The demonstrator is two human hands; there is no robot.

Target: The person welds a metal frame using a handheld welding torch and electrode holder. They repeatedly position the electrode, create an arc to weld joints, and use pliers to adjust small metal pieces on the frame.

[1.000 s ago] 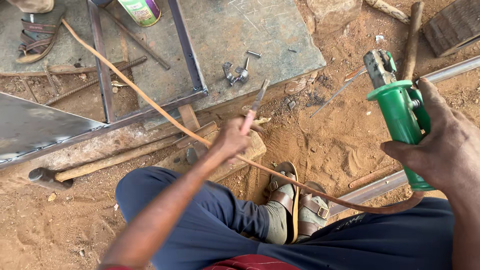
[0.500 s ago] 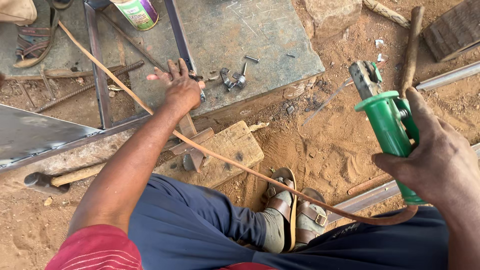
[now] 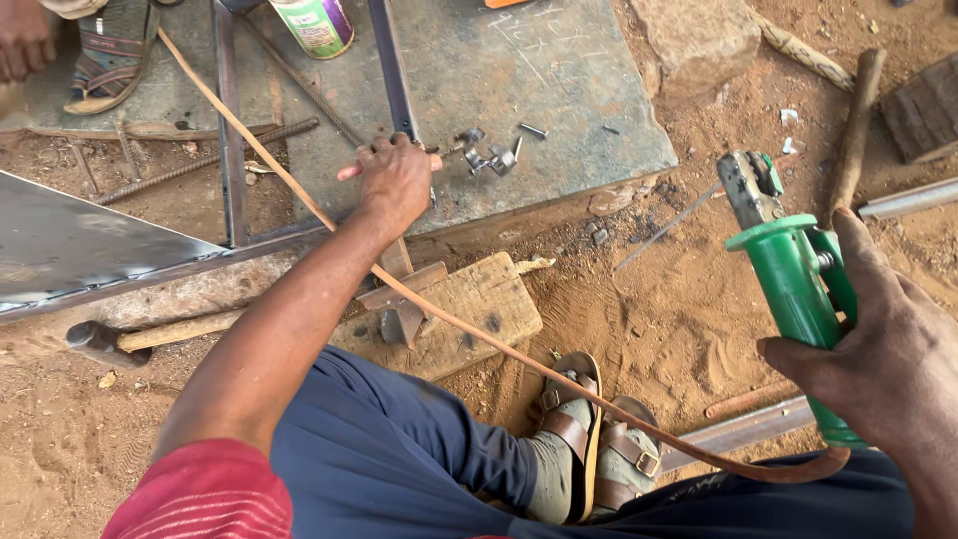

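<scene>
On the grey slab (image 3: 559, 110), the left hand (image 3: 394, 180) is closing around a welding rod (image 3: 349, 171) beside the steel frame (image 3: 394, 70), while the right hand (image 3: 883, 349) is gripping the green electrode holder (image 3: 798, 289), not yet loaded.

The green electrode holder (image 3: 798, 299) sits at the right of the frame, gripped around its handle and tilted with its metal jaws toward the upper left. A brown cable (image 3: 479, 339) leaves its lower end and runs across the frame to the upper left. A thin pale rod (image 3: 351, 171), upper centre, lies nearly level on the grey slab, held at one end.
</scene>
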